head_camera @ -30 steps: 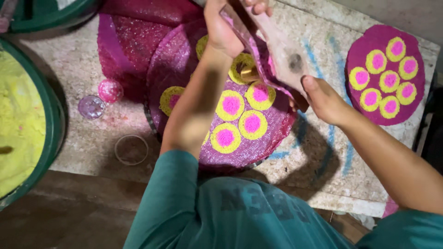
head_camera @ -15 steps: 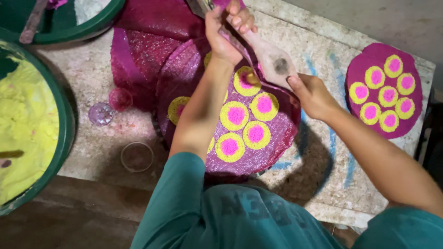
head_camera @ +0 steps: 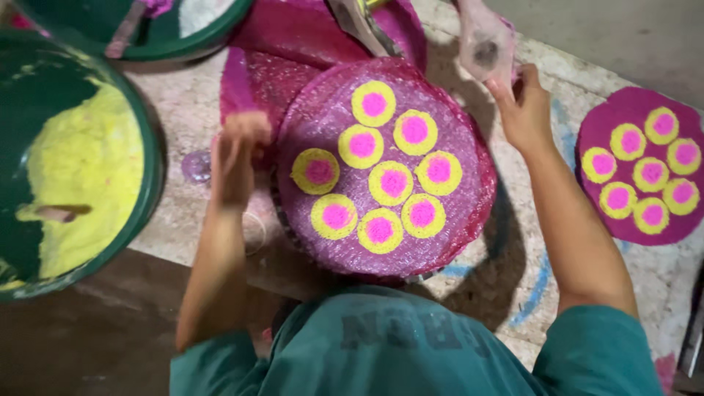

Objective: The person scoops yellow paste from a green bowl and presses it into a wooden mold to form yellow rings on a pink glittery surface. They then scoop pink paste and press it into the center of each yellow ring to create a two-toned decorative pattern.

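While the left hand (head_camera: 236,158) hovers blurred at the pink disc's (head_camera: 385,169) left edge, grip unreadable, the right hand (head_camera: 524,110) pinches a stained cloth pouch (head_camera: 484,44) above the disc's upper right. Disc lies centred on the table (head_camera: 183,213).

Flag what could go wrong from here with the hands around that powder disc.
1. The left hand, blurred, sits right at the edge of the purple disc; a brush could smear the yellow-and-pink rings.
2. The right hand holds a thin pouch above the disc's far rim; any leak would likely spot the purple field.
3. The disc overhangs the near edge of the stone slab; a bump may tip it.
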